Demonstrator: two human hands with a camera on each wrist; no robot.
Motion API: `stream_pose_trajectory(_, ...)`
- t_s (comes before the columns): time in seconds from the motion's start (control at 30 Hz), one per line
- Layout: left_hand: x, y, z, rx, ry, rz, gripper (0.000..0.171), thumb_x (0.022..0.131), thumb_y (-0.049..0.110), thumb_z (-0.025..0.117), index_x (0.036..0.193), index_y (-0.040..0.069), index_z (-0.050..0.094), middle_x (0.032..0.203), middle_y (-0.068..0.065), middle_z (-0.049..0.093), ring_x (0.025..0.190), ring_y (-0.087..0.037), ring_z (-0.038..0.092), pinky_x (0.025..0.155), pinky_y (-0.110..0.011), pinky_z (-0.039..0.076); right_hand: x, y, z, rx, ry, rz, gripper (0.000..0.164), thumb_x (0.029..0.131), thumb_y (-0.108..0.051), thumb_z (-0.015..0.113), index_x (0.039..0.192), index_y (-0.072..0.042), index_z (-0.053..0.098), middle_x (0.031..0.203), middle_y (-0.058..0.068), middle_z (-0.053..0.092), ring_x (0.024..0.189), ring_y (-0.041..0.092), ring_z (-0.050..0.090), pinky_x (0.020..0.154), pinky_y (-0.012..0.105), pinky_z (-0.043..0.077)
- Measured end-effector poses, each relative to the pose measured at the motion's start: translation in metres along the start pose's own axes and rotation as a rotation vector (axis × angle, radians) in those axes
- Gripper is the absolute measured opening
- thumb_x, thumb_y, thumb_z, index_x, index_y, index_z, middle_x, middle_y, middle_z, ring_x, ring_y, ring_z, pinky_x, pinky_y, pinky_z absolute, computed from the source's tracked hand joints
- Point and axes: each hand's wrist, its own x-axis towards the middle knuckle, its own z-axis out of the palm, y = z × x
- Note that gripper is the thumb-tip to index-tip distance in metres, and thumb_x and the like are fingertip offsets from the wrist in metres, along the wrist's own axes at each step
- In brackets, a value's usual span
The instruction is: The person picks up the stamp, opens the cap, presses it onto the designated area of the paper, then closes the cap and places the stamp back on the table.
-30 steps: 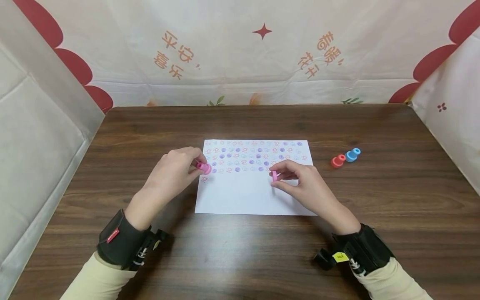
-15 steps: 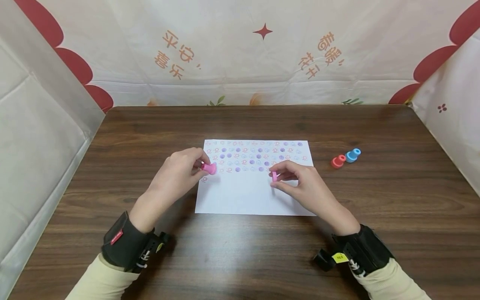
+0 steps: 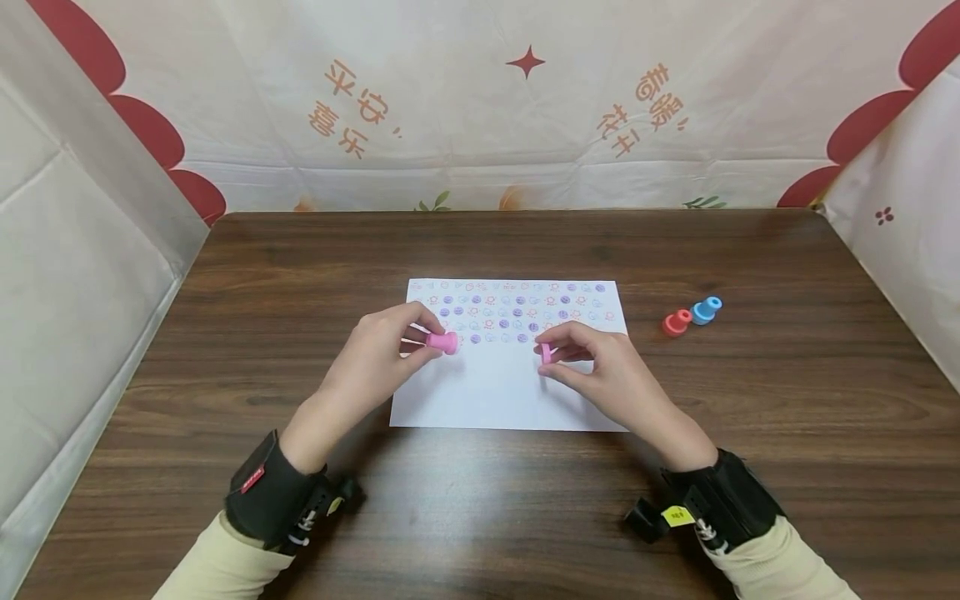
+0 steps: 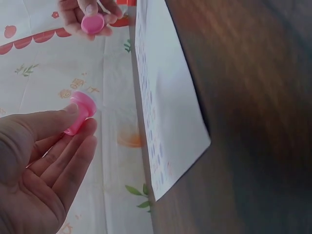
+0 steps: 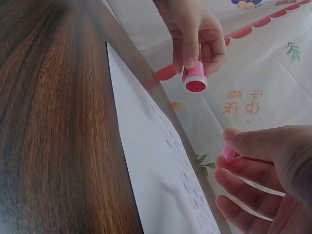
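Note:
Between thumb and fingertips my left hand (image 3: 375, 354) pinches a pink stamp (image 3: 442, 342) above the left part of a white sheet of paper (image 3: 487, 392). The right wrist view shows the stamp's red face (image 5: 196, 86), with a white rim around it. My right hand (image 3: 600, 362) holds a small round pink cap (image 3: 546, 353) by its edges over the right part of the sheet. Cap and stamp are apart. Rows of small red, blue and purple prints (image 3: 505, 324) cover the sheet's upper half; both hands hide some of them.
A red stamp (image 3: 677, 322) and a blue stamp (image 3: 706, 310) stand side by side on the brown wooden table (image 3: 480, 500), right of the paper. Behind the table hangs a white printed cloth (image 3: 465, 100). Black straps with small cameras are on both wrists.
My left hand has moved right with the pink stamp, from the sheet's left edge inward, and the stamp has turned to lie more level. The right hand with the cap has barely shifted.

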Motion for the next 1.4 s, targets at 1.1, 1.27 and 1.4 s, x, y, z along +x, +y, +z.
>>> stream_pose_trajectory(1.1,0.001,0.024,0.046,-0.323,0.011,0.082,0.019,0.079,0.004,0.076,0.094,0.005,0.064,0.096,-0.007,0.071,0.085,-0.012,0.070,0.072,-0.029,0.061,0.005,-0.014,0.016,0.106,0.007,-0.085,0.028,0.080,-0.019,0.077,0.106,-0.011,0.069,0.097,0.003,0.074,0.087,0.011,0.068,0.082,0.045,0.058)
stream_pose_trajectory(1.27,0.000,0.027,0.048,-0.343,0.020,0.082,0.020,0.078,0.004,0.077,0.094,0.006,0.064,0.096,-0.007,0.072,0.084,-0.011,0.070,0.071,-0.028,0.062,0.006,-0.015,0.018,0.103,0.009,-0.093,0.028,0.079,-0.020,0.077,0.104,-0.011,0.069,0.095,0.003,0.075,0.086,0.010,0.069,0.081,0.044,0.059)
stream_pose_trajectory(1.4,0.000,0.028,0.048,-0.362,0.023,0.084,0.020,0.078,0.004,0.077,0.094,0.006,0.064,0.096,-0.007,0.072,0.083,-0.011,0.071,0.071,-0.028,0.062,0.005,-0.016,0.018,0.102,0.004,-0.092,0.028,0.079,-0.020,0.077,0.105,-0.011,0.069,0.096,0.003,0.075,0.086,0.010,0.069,0.082,0.045,0.059)
